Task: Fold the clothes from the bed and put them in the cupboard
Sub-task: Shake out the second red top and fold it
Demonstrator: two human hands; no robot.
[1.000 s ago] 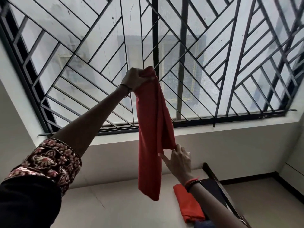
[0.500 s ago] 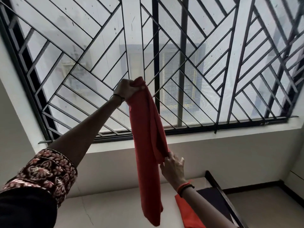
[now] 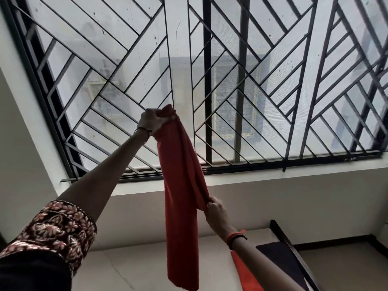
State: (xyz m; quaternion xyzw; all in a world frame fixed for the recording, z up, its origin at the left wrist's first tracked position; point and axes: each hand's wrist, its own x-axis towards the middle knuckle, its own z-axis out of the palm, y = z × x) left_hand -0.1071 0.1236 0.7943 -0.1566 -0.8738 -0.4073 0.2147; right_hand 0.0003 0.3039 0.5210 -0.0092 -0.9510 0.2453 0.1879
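Note:
A long red cloth [image 3: 180,206] hangs down in front of the window, bunched at its top. My left hand [image 3: 154,120] is raised and grips the bunched top end. Lower down, my right hand [image 3: 215,208] pinches the cloth's right edge about halfway along its length. The free lower end dangles near the bottom of the view. A second red garment [image 3: 243,271] lies at the bottom right, partly hidden behind my right forearm.
A large window with a black diagonal metal grille [image 3: 231,80] fills the upper view above a white sill [image 3: 273,177]. A dark cloth [image 3: 281,261] and a dark frame edge [image 3: 294,250] sit at the lower right. White wall [image 3: 21,154] at left.
My left hand has come lower in the view with the cloth's top. My right hand went from touching the cloth's edge with loose fingers to pinching it, and the hanging end reaches lower.

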